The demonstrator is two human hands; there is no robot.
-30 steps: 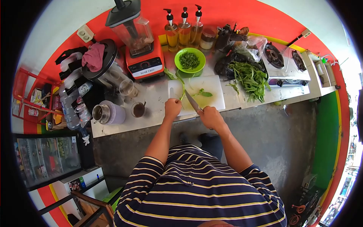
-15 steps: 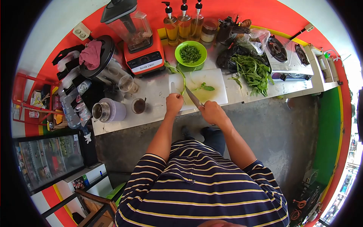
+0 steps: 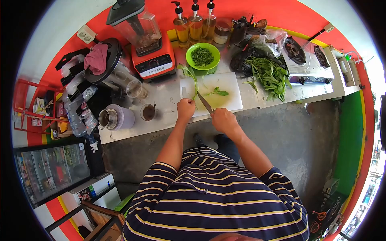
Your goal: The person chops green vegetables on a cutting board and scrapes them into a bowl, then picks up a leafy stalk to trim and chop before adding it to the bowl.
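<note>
My right hand grips a knife by its handle, the blade pointing up and left over the white cutting board. The knife's tip is right at a green leafy stem, which my left hand pinches at its lower end near the board's left edge. The stem's top leaves reach past the board toward the blender. A small cut sprig lies on the board to the right of the blade. Behind the board stands a lime-green bowl holding chopped greens.
A red blender, pump bottles and a jar line the back. Right of the board lie a heap of leafy greens and a gas stove. At left are a steel-topped flask and a glass.
The stem's leafy upper end has shifted slightly. The knife blade has turned a little more upright, and my right hand has moved slightly. My left hand keeps its pinch.
</note>
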